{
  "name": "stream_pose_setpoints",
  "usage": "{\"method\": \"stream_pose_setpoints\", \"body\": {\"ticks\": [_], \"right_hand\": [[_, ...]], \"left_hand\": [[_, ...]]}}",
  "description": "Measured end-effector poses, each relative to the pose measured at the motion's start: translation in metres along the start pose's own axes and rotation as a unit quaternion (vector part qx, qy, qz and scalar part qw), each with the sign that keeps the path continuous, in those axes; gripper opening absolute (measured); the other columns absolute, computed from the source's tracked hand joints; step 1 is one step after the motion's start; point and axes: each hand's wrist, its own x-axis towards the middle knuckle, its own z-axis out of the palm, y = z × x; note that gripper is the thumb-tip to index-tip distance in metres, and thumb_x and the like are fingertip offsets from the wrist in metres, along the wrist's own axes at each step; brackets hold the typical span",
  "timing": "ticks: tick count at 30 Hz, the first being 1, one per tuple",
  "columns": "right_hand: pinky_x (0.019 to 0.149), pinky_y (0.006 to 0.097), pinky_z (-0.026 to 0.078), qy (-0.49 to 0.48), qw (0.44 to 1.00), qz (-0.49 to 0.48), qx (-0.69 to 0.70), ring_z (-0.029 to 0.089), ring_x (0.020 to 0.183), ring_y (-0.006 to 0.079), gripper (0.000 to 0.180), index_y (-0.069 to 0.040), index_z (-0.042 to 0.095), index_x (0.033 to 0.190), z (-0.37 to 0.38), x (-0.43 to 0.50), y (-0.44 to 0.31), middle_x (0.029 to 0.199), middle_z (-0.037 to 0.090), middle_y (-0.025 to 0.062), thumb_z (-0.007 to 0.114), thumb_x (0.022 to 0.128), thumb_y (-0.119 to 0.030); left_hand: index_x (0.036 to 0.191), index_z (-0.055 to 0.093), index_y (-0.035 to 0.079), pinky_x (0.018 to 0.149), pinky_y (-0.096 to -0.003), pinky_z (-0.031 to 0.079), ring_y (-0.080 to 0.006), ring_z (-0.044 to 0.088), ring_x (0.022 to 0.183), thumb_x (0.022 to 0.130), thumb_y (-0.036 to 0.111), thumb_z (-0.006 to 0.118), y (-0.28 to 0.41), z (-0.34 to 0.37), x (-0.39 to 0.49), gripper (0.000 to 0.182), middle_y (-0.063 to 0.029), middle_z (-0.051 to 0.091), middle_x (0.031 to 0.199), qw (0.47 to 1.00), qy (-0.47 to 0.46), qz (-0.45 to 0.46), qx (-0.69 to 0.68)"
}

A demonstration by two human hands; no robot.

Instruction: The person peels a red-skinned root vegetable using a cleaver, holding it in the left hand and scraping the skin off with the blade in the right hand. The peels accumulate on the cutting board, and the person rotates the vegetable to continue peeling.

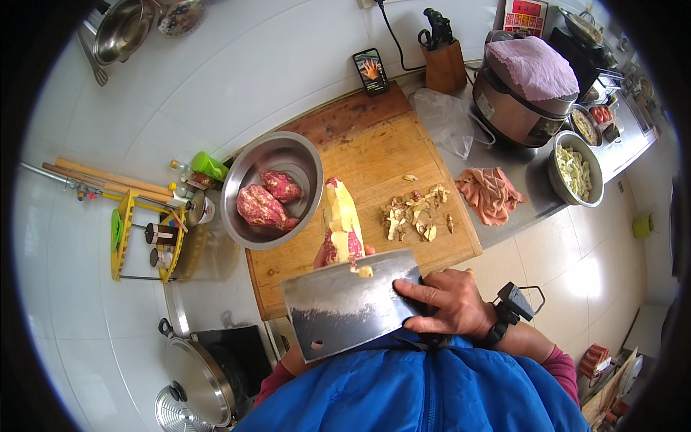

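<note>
My right hand [453,302] grips a broad metal cleaver [351,305], two fingers lying along the blade. Its edge meets a partly peeled sweet potato [343,216], where bits of cut peel cling to the blade. Mostly hidden behind the blade, my left hand [319,258] holds the sweet potato's near end; only parts of it show. Pale yellow flesh is bare over most of the upper part, with red skin left lower down. Peel scraps [413,211] lie on the wooden cutting board [372,156]. Two unpeeled sweet potatoes [264,205] rest in a steel bowl [235,186].
A phone [371,72] leans on the wall behind the board. To the right are a plastic bag [445,119], a crumpled cloth [490,195], an electric cooker [518,108] and a bowl of cut vegetables [575,170]. A lidded pan [197,378] stands at lower left.
</note>
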Motion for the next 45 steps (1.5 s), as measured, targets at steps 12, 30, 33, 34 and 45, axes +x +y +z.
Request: {"method": "stream_pose_setpoints", "body": {"ticks": [12, 30, 33, 34, 45], "right_hand": [[0.06, 0.0388, 0.054, 0.092, 0.99, 0.088, -0.058, 0.065, 0.065, 0.0271, 0.064, -0.014, 0.074, 0.137, -0.007, -0.019, 0.019, 0.077, 0.064, 0.0094, 0.088, 0.082, -0.043], [0.055, 0.0367, 0.05, -0.01, 0.997, -0.074, 0.001, 0.059, 0.056, 0.0228, 0.064, -0.023, 0.072, 0.142, -0.007, 0.011, -0.015, 0.07, 0.054, 0.0044, 0.083, 0.086, -0.051], [0.055, 0.0371, 0.05, -0.017, 0.997, -0.072, 0.005, 0.058, 0.056, 0.0231, 0.064, -0.022, 0.072, 0.142, -0.007, 0.01, -0.015, 0.07, 0.054, 0.0047, 0.083, 0.086, -0.051], [0.055, 0.0372, 0.051, -0.024, 0.997, -0.069, 0.004, 0.058, 0.056, 0.0233, 0.064, -0.022, 0.072, 0.142, -0.007, 0.009, -0.015, 0.07, 0.054, 0.0048, 0.083, 0.086, -0.051], [0.057, 0.0376, 0.052, 0.005, 0.999, -0.035, -0.019, 0.062, 0.061, 0.0246, 0.063, -0.018, 0.073, 0.139, -0.011, 0.0, -0.006, 0.072, 0.057, 0.0057, 0.085, 0.084, -0.047]], "left_hand": [[0.147, 0.061, 0.017, 0.108, -0.0465, 0.055, -0.0228, 0.069, 0.125, 0.11, 0.051, 0.044, -0.008, 0.022, -0.012, 0.053, -0.0039, 0.072, 0.135, 0.99, -0.008, 0.028, -0.138], [0.167, 0.031, 0.017, 0.092, -0.0534, 0.064, -0.0406, 0.069, 0.118, 0.108, 0.068, 0.039, -0.004, -0.001, 0.023, 0.079, -0.0257, 0.064, 0.13, 0.957, -0.148, -0.12, -0.221], [0.165, 0.036, 0.012, 0.084, -0.0463, 0.066, -0.0327, 0.075, 0.106, 0.107, 0.07, 0.039, -0.002, 0.002, 0.02, 0.082, -0.022, 0.072, 0.12, 0.973, -0.087, -0.122, -0.174], [0.165, 0.036, 0.012, 0.084, -0.0456, 0.066, -0.0322, 0.075, 0.105, 0.107, 0.07, 0.038, -0.001, 0.001, 0.02, 0.082, -0.0219, 0.072, 0.119, 0.976, -0.09, -0.118, -0.159], [0.168, 0.03, 0.012, 0.1, -0.0605, 0.059, -0.0474, 0.067, 0.123, 0.11, 0.065, 0.039, -0.002, -0.056, 0.047, 0.079, -0.0273, 0.058, 0.147, 0.873, -0.226, -0.266, -0.34]]}}
